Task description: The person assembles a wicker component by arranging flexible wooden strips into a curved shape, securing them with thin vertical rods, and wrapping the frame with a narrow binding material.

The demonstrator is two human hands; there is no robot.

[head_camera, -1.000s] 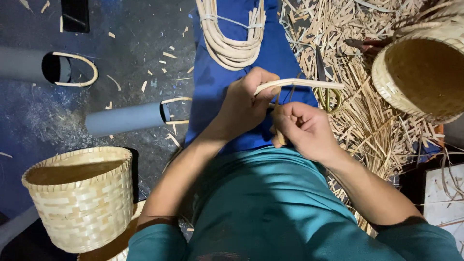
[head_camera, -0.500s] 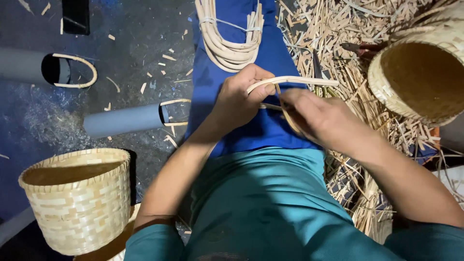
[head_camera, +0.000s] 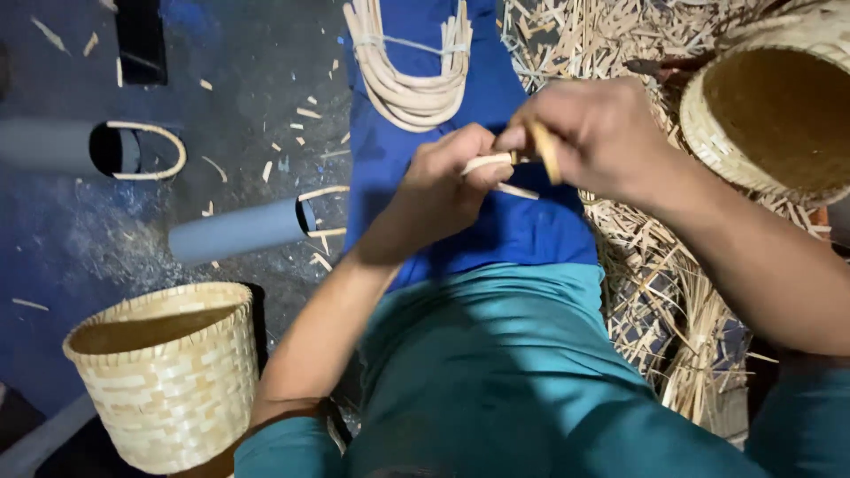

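My left hand [head_camera: 443,190] grips one end of a pale bent bamboo strip [head_camera: 485,163] over my lap. My right hand [head_camera: 593,133] meets it from the right and pinches the strip's other part, along with a tan wooden handle [head_camera: 544,150]; whether a blade is on it is hidden. Both hands hover above the blue cloth [head_camera: 496,226] covering my legs. A tied bundle of curved bamboo strips [head_camera: 409,84] lies on the cloth just beyond my hands.
A woven bamboo basket [head_camera: 168,381] stands at lower left, another basket [head_camera: 770,115] at upper right. A heap of bamboo shavings [head_camera: 673,292] fills the right side. Two grey pipes [head_camera: 235,230] [head_camera: 53,146] lie on the dark floor, with scattered chips.
My right hand has risen up and to the right, bringing the handle up to the strip. My left hand has kept its hold on the strip.
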